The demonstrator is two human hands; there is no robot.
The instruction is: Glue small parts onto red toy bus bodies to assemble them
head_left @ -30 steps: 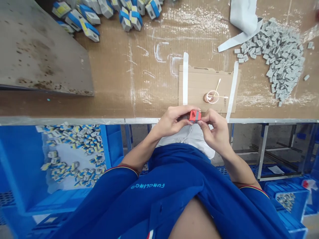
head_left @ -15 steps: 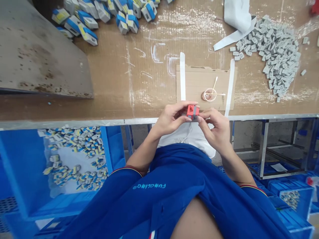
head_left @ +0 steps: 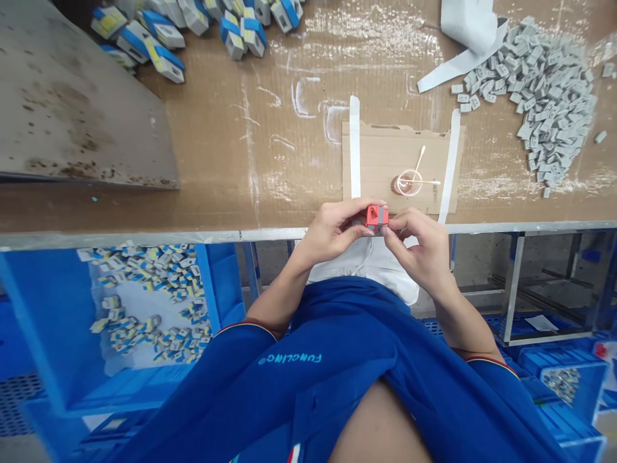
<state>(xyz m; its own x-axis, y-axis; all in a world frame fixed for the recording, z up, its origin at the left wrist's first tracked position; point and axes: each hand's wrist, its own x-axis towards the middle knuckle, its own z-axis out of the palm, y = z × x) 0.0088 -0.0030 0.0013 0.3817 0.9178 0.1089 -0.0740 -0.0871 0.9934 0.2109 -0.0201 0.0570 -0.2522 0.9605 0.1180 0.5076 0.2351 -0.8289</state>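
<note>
A small red and grey block-shaped part (head_left: 376, 217) is held between both hands at the near edge of the table. My left hand (head_left: 332, 228) is closed on its left side, thumb below and fingers above. My right hand (head_left: 419, 241) pinches at its right side with thumb and forefinger; whether a second small piece is in that pinch is hidden. Just beyond the hands, a small clear cup (head_left: 407, 183) stands on a cardboard sheet (head_left: 380, 148), with cotton swabs (head_left: 421, 182) in it.
White tape strips (head_left: 355, 145) run along the sheet's sides. Small grey pieces (head_left: 554, 109) are heaped at the right, by a white cloth strip (head_left: 463, 71). Blue, yellow and white parts (head_left: 164, 58) lie at back left, near a stained metal box (head_left: 87, 109). A blue bin (head_left: 43, 321) holds more.
The red part has turned slightly in my fingers, with both hands still on it. The view has shifted a little, and the cup and sheet stay in place.
</note>
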